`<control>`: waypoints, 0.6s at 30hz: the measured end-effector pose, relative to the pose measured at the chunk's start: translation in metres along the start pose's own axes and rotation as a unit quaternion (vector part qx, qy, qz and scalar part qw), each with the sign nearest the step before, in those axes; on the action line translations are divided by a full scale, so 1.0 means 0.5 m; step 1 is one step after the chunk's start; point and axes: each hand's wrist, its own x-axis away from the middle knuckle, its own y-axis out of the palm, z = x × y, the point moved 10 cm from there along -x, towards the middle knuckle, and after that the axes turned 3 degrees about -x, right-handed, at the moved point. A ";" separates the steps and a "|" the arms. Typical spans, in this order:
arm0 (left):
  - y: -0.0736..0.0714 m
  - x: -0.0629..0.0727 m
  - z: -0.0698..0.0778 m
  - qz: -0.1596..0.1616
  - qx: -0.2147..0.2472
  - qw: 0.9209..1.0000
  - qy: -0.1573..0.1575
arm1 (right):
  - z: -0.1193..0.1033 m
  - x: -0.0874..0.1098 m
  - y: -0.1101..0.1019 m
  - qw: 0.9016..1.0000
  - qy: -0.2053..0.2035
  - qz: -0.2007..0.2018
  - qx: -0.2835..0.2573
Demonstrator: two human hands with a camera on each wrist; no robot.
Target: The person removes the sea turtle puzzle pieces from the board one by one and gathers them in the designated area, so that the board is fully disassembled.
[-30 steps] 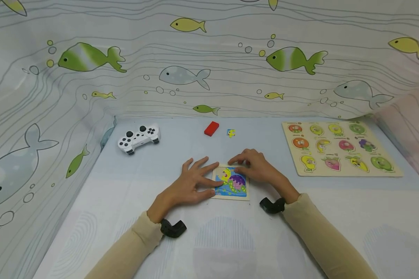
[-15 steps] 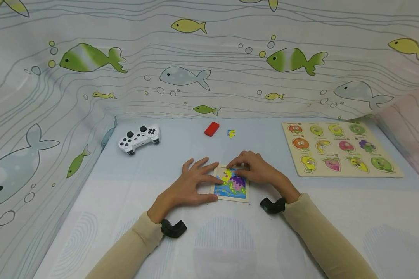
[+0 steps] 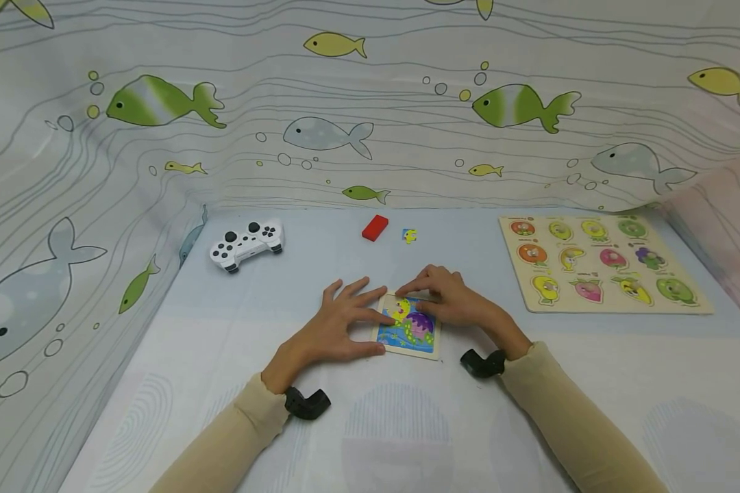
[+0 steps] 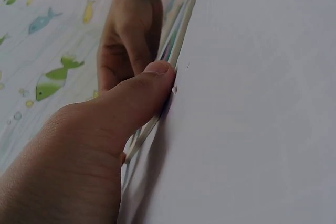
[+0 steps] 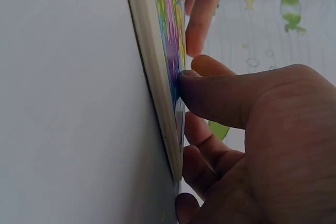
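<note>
A small jigsaw puzzle (image 3: pixel 410 335) in a pale wooden tray lies on the table, its picture a yellow sea creature with a purple shell on blue. My left hand (image 3: pixel 343 327) rests at its left side with fingers spread, the index fingertip on the picture and the thumb at the near left corner. At the far right corner my right hand (image 3: pixel 449 296) holds the puzzle with bent fingers. In the right wrist view its thumb (image 5: pixel 220 95) presses the picture while other fingertips sit at the tray's edge. A loose blue and yellow puzzle piece (image 3: pixel 410 235) lies farther back.
A red block (image 3: pixel 375 228) lies beside the loose piece. The white game controller (image 3: pixel 247 244) is at the back left. At the back right lies a wooden board (image 3: pixel 604 305) with fruit pieces. A fish-print cloth (image 3: pixel 419 185) rises behind the table.
The puzzle has turned slightly clockwise under the hands. My right index finger has shifted left along the far edge, while the left hand has stayed nearly still.
</note>
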 end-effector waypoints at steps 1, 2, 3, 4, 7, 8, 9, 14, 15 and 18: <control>0.000 0.000 0.000 0.000 -0.001 1.000 0.000 | -0.001 -0.001 0.001 1.000 -0.004 0.000 0.004; 0.000 0.000 0.000 0.000 -0.002 1.000 0.000 | -0.003 -0.001 0.003 1.000 -0.008 -0.001 0.007; 0.000 0.000 -0.001 0.000 -0.003 1.000 0.000 | -0.005 -0.001 0.004 1.000 -0.010 -0.002 0.009; -0.001 0.000 0.000 0.001 -0.004 1.000 0.000 | -0.007 -0.001 0.005 1.000 -0.012 -0.003 0.011; -0.002 0.000 0.000 0.000 -0.010 1.000 0.001 | -0.013 0.000 0.009 1.000 -0.014 -0.010 0.021; -0.001 -0.001 0.001 0.000 -0.012 1.000 0.002 | -0.016 0.000 0.010 0.999 -0.014 -0.014 0.026; -0.001 -0.001 0.001 -0.001 -0.013 1.000 0.002 | -0.018 0.000 0.011 0.999 -0.014 -0.016 0.032; 0.000 -0.002 0.002 -0.003 -0.023 1.000 0.004 | -0.026 0.002 0.014 0.998 -0.015 -0.023 0.054; 0.000 -0.002 0.002 -0.004 -0.023 1.000 0.004 | -0.026 0.002 0.014 0.998 -0.015 -0.024 0.056; -0.001 -0.002 0.003 -0.003 -0.021 1.000 0.005 | -0.027 0.003 0.014 0.998 -0.017 -0.021 0.056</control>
